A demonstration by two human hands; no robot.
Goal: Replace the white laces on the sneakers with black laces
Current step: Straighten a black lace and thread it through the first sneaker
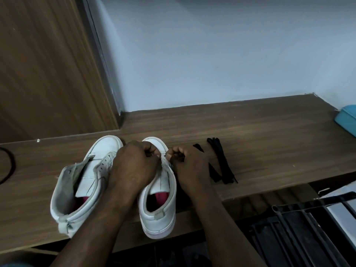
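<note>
Two white high-top sneakers stand on the wooden desk (269, 132), toes pointing away from me. The left sneaker (84, 180) shows bare eyelets with no lace. Both hands meet over the front of the right sneaker (159, 201). My left hand (133, 166) covers its eyelet rows, fingers pinched on the upper's edge. My right hand (189, 166) is curled tight against the sneaker's right side, with a thin black strand showing by its thumb. A bundle of black laces (221, 160) lies just right of that hand, and one strand runs beneath it. No white lace is in view.
A wooden panel (48, 64) and a white wall rise behind the desk. A black cable (11, 164) curves at the far left. A blue box (346, 118) sits at the right edge. A black rack (308, 228) stands below the desk's front edge at the right.
</note>
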